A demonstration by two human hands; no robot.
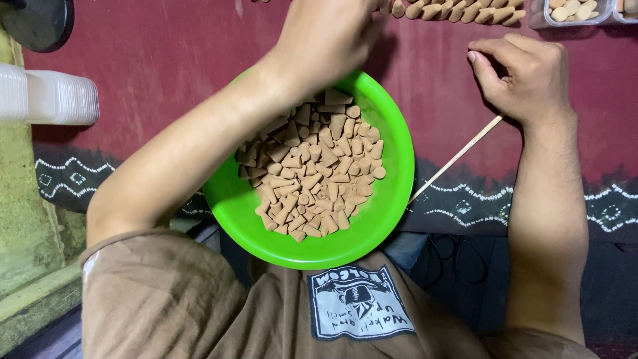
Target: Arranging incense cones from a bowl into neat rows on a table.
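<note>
From the head view, a bright green bowl point(229, 199) sits in the person's lap, heaped with small tan cones point(312, 169), blunt-tipped and matte. The left hand point(325, 33) is raised above the bowl's far rim, fingers bunched; what they pinch I cannot tell. The right hand point(522, 76) is curled shut around a thin wooden stick point(455, 159) that slants down toward the bowl. A row of cones point(458, 10) lines the red cloth point(166, 60) by the far edge, with open cloth between the hands.
</note>
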